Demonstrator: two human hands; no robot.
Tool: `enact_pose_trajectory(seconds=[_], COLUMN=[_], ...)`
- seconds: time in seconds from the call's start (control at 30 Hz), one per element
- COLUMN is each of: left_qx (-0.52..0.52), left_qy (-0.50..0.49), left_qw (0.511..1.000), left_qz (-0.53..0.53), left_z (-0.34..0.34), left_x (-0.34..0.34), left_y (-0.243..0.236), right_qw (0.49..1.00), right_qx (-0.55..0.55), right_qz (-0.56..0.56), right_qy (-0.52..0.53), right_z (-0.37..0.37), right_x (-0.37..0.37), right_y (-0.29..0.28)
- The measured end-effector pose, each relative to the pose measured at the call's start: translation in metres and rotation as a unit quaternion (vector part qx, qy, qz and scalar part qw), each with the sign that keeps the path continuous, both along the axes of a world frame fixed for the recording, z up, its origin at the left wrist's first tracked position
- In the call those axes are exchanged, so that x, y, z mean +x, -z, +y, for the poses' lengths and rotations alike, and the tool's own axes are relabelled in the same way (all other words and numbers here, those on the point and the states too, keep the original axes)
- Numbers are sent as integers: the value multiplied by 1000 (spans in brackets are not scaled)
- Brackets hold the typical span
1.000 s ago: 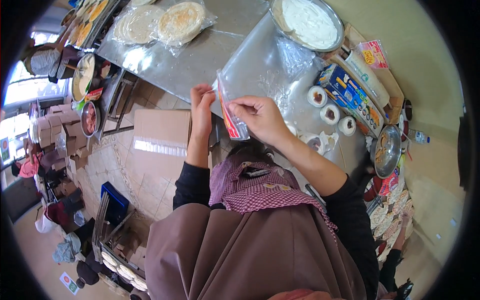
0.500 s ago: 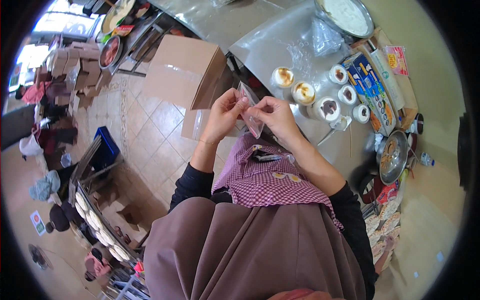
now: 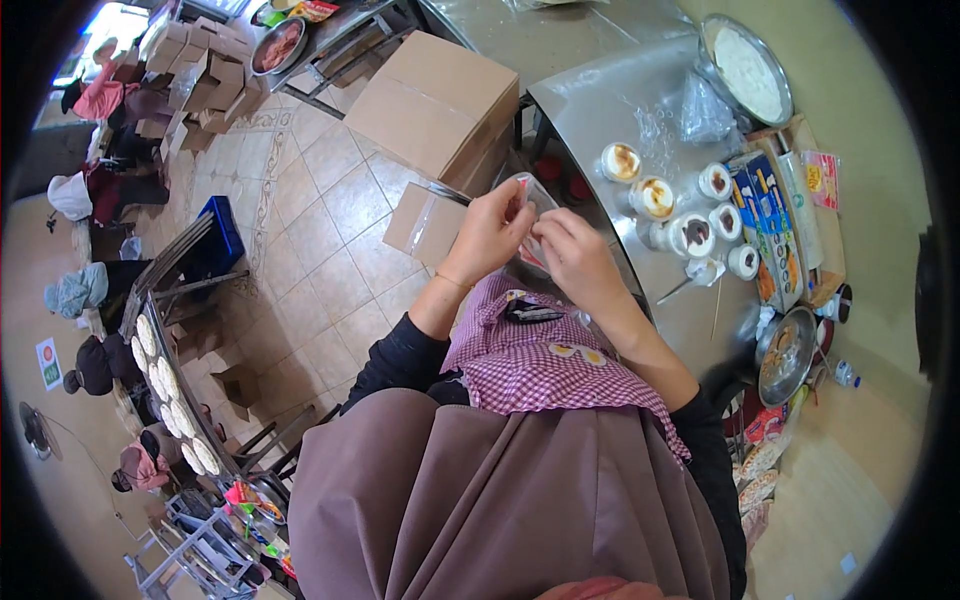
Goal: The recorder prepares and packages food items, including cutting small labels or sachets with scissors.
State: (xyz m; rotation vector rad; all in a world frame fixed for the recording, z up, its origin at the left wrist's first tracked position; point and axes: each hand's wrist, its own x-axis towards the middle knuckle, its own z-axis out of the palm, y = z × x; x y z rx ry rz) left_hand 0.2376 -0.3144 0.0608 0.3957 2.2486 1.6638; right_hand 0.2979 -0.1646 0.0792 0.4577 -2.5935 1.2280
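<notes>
Both hands are at a small see-through plastic packet [image 3: 541, 193] with red along its side, held over the front of my checked apron. My left hand [image 3: 488, 238] grips the packet's left side with bent fingers. On the other side my right hand [image 3: 582, 262] pinches its edge, thumb and fingertips together. The contents of the packet are too small to make out. To the right, on the metal table [image 3: 600, 110], stand several cups of white cream with brown topping, among them a larger cup [image 3: 692, 236] and a smaller cup [image 3: 742, 262].
A large cardboard box [image 3: 430, 100] stands beyond my left hand. Right of the cups are a blue box [image 3: 765, 225], a bowl of white cream [image 3: 745, 75] and a metal bowl [image 3: 786, 360]. Trays of pale rounds [image 3: 170, 395] and several people are at the left.
My view has swung left, so the table, cups and boxes appear farther right. My hands stay at the packet; my right fingers have shifted along its edge, and the packet is now more hidden.
</notes>
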Motion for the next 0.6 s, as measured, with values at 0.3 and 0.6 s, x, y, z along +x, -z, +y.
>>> enact_pose_trajectory(seconds=[0.3,0.6], left_qx=[-74,-198], left_qy=[78,-56], left_qw=[981,911], left_qz=[164,357], left_z=[-2,-24], left_x=[-16,-71], left_y=[-43,-83], right_qw=[963,967], right_qx=[149,38], right_qz=[-223,-216], right_qy=[-26,-129], right_z=[1,-33], right_x=[-24,-135], right_y=[-8,-12])
